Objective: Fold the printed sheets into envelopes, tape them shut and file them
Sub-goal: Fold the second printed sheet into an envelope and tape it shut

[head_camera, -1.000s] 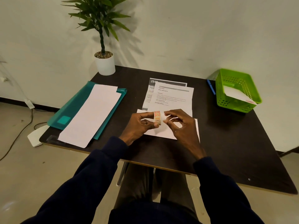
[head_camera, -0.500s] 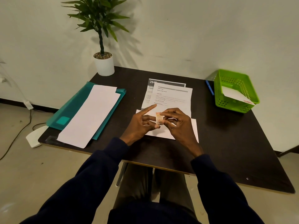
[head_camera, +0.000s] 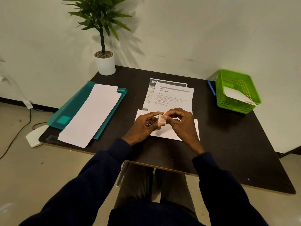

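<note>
A small roll of tape (head_camera: 161, 119) is held up between both hands over the middle of the dark table (head_camera: 228, 144). My left hand (head_camera: 144, 126) grips the roll with thumb and fingers. My right hand (head_camera: 180, 122) pinches at its top edge with curled fingers. Under the hands lies a folded white sheet (head_camera: 164, 133). Behind it two printed sheets (head_camera: 172, 97) lie overlapped. A green basket (head_camera: 237, 92) at the right back holds a folded white envelope (head_camera: 236, 95).
A teal folder (head_camera: 73, 106) with long white folded sheets (head_camera: 92, 115) on it lies at the table's left. A potted plant (head_camera: 104, 62) stands at the back left corner. A blue pen (head_camera: 211, 88) lies beside the basket. Cables run across the floor at left.
My left index finger, stretched out half a second ago, has curled back onto the tape roll. Both hands stay over the folded sheet, working at the roll.
</note>
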